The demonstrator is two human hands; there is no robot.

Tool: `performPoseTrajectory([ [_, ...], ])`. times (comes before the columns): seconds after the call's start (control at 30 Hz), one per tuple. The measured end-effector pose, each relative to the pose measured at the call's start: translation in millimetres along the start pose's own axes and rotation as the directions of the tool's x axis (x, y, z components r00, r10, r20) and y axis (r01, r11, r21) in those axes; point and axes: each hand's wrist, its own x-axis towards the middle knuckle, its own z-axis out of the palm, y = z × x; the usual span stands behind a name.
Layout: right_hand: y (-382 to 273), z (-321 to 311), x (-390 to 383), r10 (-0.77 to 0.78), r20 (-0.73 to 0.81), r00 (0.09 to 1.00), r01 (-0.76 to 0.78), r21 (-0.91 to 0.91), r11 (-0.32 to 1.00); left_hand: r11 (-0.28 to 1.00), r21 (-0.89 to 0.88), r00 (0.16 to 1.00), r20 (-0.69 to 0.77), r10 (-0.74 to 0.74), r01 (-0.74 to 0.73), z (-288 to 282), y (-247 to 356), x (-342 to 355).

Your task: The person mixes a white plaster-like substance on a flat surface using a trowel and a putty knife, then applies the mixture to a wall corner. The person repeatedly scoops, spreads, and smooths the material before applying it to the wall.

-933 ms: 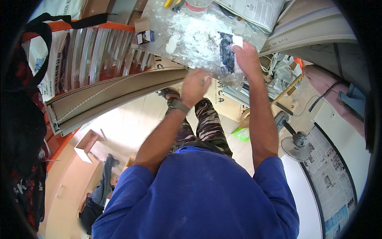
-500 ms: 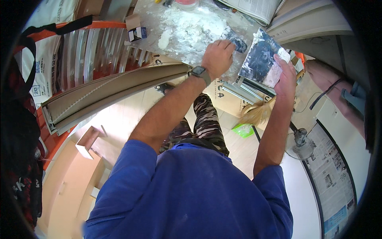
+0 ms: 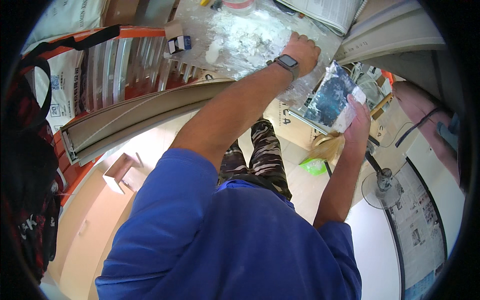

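Observation:
My right hand point(image 3: 359, 120) grips the lower right edge of a dark rectangular plate point(image 3: 328, 97) smeared with white material, tilted off the right end of the work board. My left hand point(image 3: 303, 54), with a watch point(image 3: 287, 61) on its wrist, is over the right part of the grey work board point(image 3: 192, 17). Its fingers curl downward, and what they close on is hidden beneath the hand. White powdery paste point(image 3: 245, 37) is spread over the middle of the board, left of this hand.
A small box point(image 3: 179, 44) stands at the board's left edge, and a clear tub point(image 3: 238, 5) at its far side. Folded newspaper point(image 3: 327, 12) lies far right. A long beige panel point(image 3: 145, 112) runs below the board on the left. Near the plate are a broom point(image 3: 327, 146) and green dustpan point(image 3: 314, 166).
My left hand has moved right and away across the board; the dark object beside its fingers no longer shows. The plate in my right hand has shifted slightly down and tilted.

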Motion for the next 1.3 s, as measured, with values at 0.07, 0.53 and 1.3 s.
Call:
performPoseTrajectory([
  [0.07,0,-5,2,0.008,0.016,1.000,-0.008,0.016,1.000,1.000,-0.024,1.000,-0.014,0.007,-0.007,-1,-2,3],
  [0.53,8,-22,11,0.006,0.062,0.998,-0.013,0.127,0.992,0.982,0.144,0.992,-0.003,0.125,-0.123,-3,-13,13],
  [1.3,97,41,22,0.118,0.187,0.975,-0.061,-0.282,0.957,0.365,-0.811,0.545,-0.069,-0.836,0.457,-13,-67,-223],
])
